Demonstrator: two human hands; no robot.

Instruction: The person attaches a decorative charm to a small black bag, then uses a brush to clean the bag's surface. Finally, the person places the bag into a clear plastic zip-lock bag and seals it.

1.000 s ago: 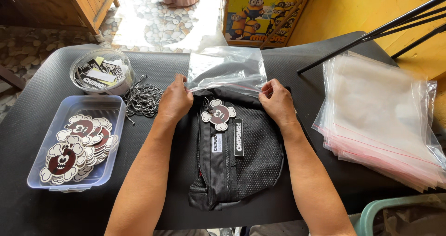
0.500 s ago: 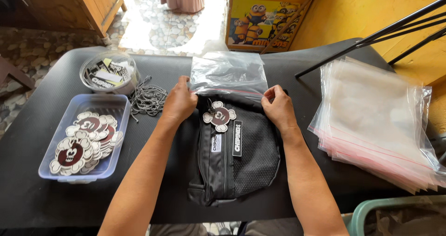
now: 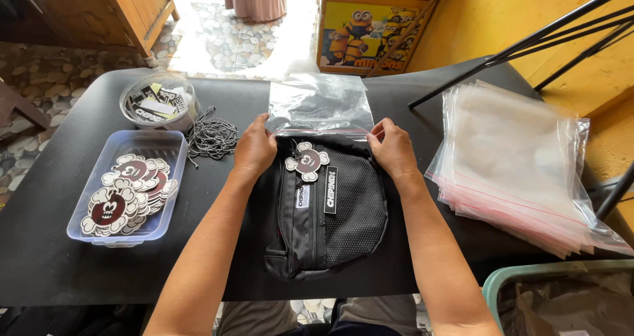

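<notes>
A black mesh pouch bag (image 3: 330,210) lies on the black table (image 3: 59,243) in front of me, with a flower-shaped maroon and cream charm (image 3: 308,161) and a small black tag on its top. A clear zip plastic bag (image 3: 319,105) lies just beyond it, its open mouth at the pouch's top edge. My left hand (image 3: 254,149) pinches the bag's mouth at its left corner and rests on the pouch. My right hand (image 3: 393,149) pinches the right corner of the same mouth.
A clear tray (image 3: 99,233) of several flower-shaped charms sits at the left, with a round tub of black tags (image 3: 158,101) and a heap of ball chains (image 3: 211,136) behind it. A stack of clear zip bags (image 3: 522,164) lies at the right. A green bin rim (image 3: 528,273) shows bottom right.
The view has tilted slightly, so everything sits a bit lower in frame. Both hands stay at the plastic bag's mouth at the pouch's top edge, with little movement.
</notes>
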